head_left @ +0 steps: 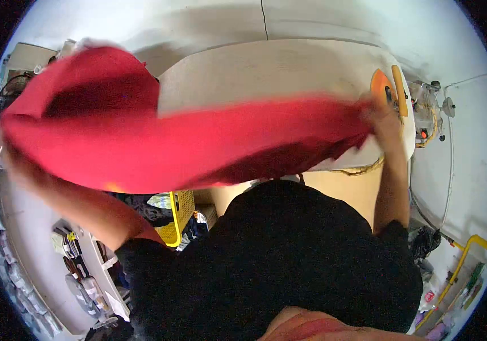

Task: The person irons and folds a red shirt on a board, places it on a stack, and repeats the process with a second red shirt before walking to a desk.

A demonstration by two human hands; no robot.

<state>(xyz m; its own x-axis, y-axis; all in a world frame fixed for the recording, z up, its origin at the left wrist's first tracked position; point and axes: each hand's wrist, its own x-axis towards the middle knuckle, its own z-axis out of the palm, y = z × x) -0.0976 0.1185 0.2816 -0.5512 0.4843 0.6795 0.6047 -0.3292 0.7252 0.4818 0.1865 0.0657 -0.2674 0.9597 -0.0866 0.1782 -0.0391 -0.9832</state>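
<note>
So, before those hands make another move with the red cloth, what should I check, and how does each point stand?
1. Right hand gripping the red cloth: ok, the cloth gathers at it.
2. Left hand gripping firmly: cannot tell, blurred.
3. Cloth lying flat: not ok, it is folded and ripples between the hands.
4. Cloth wholly over the pale board: not ok, its left part reaches beyond.
5. What looks like an orange iron being cool: cannot tell, nothing shows its heat.
</note>
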